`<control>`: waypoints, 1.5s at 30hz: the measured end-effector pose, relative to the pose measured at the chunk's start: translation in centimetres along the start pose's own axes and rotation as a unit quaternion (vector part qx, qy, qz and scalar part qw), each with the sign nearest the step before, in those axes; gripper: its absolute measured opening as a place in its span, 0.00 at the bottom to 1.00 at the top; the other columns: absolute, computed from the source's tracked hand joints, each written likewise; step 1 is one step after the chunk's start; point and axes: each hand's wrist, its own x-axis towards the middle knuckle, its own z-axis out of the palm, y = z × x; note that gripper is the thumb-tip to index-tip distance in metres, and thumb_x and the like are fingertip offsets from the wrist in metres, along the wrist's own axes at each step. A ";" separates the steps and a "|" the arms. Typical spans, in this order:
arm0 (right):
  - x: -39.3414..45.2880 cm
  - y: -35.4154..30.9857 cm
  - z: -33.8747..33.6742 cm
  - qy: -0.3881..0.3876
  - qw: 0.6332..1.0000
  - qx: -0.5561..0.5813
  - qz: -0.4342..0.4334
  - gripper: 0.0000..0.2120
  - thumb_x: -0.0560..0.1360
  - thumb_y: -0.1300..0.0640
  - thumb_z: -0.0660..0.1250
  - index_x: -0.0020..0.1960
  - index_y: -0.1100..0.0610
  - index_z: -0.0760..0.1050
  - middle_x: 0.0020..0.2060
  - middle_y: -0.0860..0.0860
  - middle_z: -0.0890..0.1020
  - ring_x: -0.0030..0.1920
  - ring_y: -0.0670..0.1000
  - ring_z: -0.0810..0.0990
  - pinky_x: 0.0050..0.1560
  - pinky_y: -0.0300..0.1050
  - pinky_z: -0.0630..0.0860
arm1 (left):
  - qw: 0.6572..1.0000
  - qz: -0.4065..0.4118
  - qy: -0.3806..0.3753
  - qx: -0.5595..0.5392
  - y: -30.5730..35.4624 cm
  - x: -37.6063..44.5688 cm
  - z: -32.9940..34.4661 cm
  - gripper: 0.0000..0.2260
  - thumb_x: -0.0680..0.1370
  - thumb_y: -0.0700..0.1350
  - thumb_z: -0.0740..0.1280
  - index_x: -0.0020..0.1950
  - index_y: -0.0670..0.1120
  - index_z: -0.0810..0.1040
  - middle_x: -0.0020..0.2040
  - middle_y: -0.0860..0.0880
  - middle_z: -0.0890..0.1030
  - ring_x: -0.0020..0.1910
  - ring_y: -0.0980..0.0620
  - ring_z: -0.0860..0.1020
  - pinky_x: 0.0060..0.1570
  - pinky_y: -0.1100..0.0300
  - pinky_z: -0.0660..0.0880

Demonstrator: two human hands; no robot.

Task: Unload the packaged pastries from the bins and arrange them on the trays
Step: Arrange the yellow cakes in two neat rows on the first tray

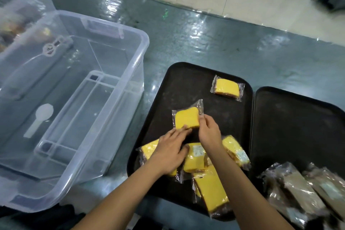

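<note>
Yellow pastries (pixel 203 157) on black tray (pixel 186 84)

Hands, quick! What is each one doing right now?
Left hand: open, straight fingers pressing the near edge of the wrapped yellow cake slice.
Right hand: pinching that slice's right side.

Both hands, left hand (pixel 170 150) and right hand (pixel 208 130), hold a yellow pastry (pixel 187 118) over the black tray (pixel 186 84).

Dim light, tabletop (pixel 186 30) glare, blurred warped edges.
</note>
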 end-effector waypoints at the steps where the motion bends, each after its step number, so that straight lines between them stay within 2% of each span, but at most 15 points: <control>1: 0.3 0.9 -0.4 0.011 0.999 -0.041 -0.015 0.19 0.84 0.46 0.56 0.67 0.55 0.73 0.61 0.52 0.78 0.59 0.53 0.75 0.60 0.49 0.71 | 1.000 -0.006 -0.011 0.018 -0.2 0.4 0.4 0.25 0.85 0.51 0.56 0.81 0.57 0.54 0.82 0.56 0.54 0.81 0.50 0.52 0.77 0.49 0.53; 4: 0.5 3.1 -1.1 0.014 0.976 -0.192 -0.096 0.23 0.82 0.46 0.58 0.75 0.52 0.67 0.71 0.52 0.72 0.70 0.55 0.72 0.69 0.56 0.71 | 0.996 -0.035 -0.027 0.080 -1.2 1.0 1.3 0.25 0.85 0.54 0.53 0.82 0.56 0.52 0.82 0.54 0.53 0.81 0.47 0.51 0.76 0.49 0.52; 7: 0.2 4.3 -1.6 0.006 0.906 -0.371 -0.202 0.25 0.84 0.48 0.55 0.79 0.51 0.62 0.76 0.51 0.68 0.76 0.53 0.65 0.78 0.55 0.59 | 0.991 -0.054 -0.044 0.118 -2.0 1.1 2.2 0.26 0.85 0.58 0.50 0.82 0.57 0.48 0.83 0.54 0.52 0.81 0.47 0.49 0.77 0.49 0.51; 9: 0.1 5.2 -1.6 -0.034 0.865 -0.448 -0.224 0.26 0.84 0.44 0.50 0.81 0.49 0.58 0.78 0.51 0.65 0.79 0.52 0.60 0.80 0.58 0.47 | 0.988 -0.054 -0.046 0.138 -2.2 1.2 2.7 0.27 0.85 0.59 0.49 0.82 0.58 0.45 0.83 0.54 0.51 0.81 0.47 0.47 0.78 0.49 0.48; 11: 0.4 6.0 -1.3 -0.060 0.845 -0.484 -0.220 0.29 0.82 0.42 0.45 0.81 0.50 0.58 0.78 0.52 0.66 0.79 0.53 0.60 0.80 0.61 0.42 | 0.986 -0.055 -0.045 0.153 -2.3 1.4 3.1 0.27 0.83 0.61 0.44 0.82 0.59 0.42 0.83 0.54 0.50 0.81 0.46 0.46 0.79 0.48 0.46; 14: 1.1 6.2 -0.7 -0.047 0.846 -0.477 -0.234 0.31 0.81 0.41 0.45 0.78 0.53 0.65 0.73 0.55 0.73 0.74 0.56 0.70 0.78 0.61 0.44 | 0.983 -0.066 -0.019 0.171 -2.5 2.3 3.5 0.31 0.79 0.65 0.35 0.82 0.60 0.43 0.83 0.54 0.51 0.81 0.46 0.45 0.79 0.47 0.44; 16: 2.1 5.7 -0.3 -0.051 0.846 -0.473 -0.239 0.30 0.82 0.41 0.46 0.80 0.52 0.62 0.75 0.55 0.70 0.75 0.55 0.68 0.79 0.61 0.44 | 0.982 -0.078 0.006 0.172 -2.7 3.5 3.4 0.32 0.78 0.65 0.34 0.82 0.59 0.45 0.83 0.53 0.51 0.81 0.45 0.45 0.79 0.45 0.44; 19: 4.5 4.7 0.3 -0.047 0.852 -0.457 -0.252 0.30 0.82 0.40 0.48 0.81 0.51 0.60 0.80 0.55 0.60 0.79 0.56 0.61 0.80 0.63 0.48 | 0.979 -0.103 0.041 0.169 -3.1 6.5 2.5 0.31 0.80 0.64 0.36 0.82 0.58 0.49 0.83 0.53 0.52 0.81 0.44 0.47 0.79 0.45 0.46; 24: 9.9 3.4 1.5 -0.045 0.858 -0.426 -0.282 0.30 0.82 0.42 0.53 0.81 0.50 0.57 0.81 0.55 0.58 0.80 0.54 0.58 0.79 0.63 0.46 | 0.976 -0.128 0.086 0.154 -4.5 12.3 0.9 0.26 0.84 0.60 0.47 0.81 0.61 0.43 0.83 0.51 0.50 0.81 0.42 0.51 0.78 0.45 0.50; 27: 13.5 2.6 2.0 -0.039 0.855 -0.422 -0.299 0.33 0.82 0.42 0.56 0.83 0.49 0.51 0.82 0.54 0.55 0.81 0.53 0.55 0.79 0.64 0.44 | 0.970 -0.131 0.094 0.184 -4.8 15.4 0.0 0.27 0.84 0.60 0.48 0.81 0.62 0.42 0.83 0.47 0.49 0.81 0.40 0.50 0.78 0.44 0.50; 31: 17.5 1.1 2.3 -0.044 0.839 -0.445 -0.310 0.33 0.83 0.41 0.52 0.83 0.48 0.45 0.83 0.53 0.48 0.82 0.52 0.49 0.78 0.65 0.40 | 0.964 -0.145 0.109 0.194 -5.0 18.9 -1.2 0.27 0.84 0.60 0.49 0.82 0.61 0.44 0.83 0.45 0.50 0.80 0.38 0.49 0.78 0.43 0.49; 40: 20.8 -1.4 2.6 -0.069 0.827 -0.481 -0.282 0.32 0.84 0.40 0.46 0.83 0.48 0.40 0.82 0.51 0.42 0.82 0.50 0.43 0.77 0.67 0.35 | 0.960 -0.166 0.100 0.202 -4.6 22.3 -2.4 0.30 0.84 0.57 0.53 0.82 0.58 0.43 0.82 0.42 0.49 0.79 0.37 0.52 0.76 0.45 0.51; 42: 20.7 -1.5 2.5 -0.078 0.823 -0.490 -0.276 0.33 0.84 0.40 0.48 0.83 0.47 0.40 0.82 0.51 0.42 0.82 0.50 0.43 0.77 0.67 0.36 | 0.962 -0.170 0.088 0.197 -4.6 22.2 -2.7 0.31 0.83 0.57 0.55 0.82 0.58 0.43 0.82 0.43 0.49 0.79 0.37 0.52 0.76 0.45 0.51; 45: 20.2 -1.6 1.9 -0.089 0.836 -0.463 -0.281 0.36 0.81 0.41 0.57 0.83 0.48 0.44 0.83 0.51 0.45 0.82 0.51 0.47 0.79 0.65 0.40 | 0.971 -0.166 0.068 0.161 -4.6 21.3 -3.2 0.34 0.81 0.56 0.60 0.82 0.59 0.45 0.83 0.43 0.45 0.80 0.37 0.51 0.77 0.44 0.51</control>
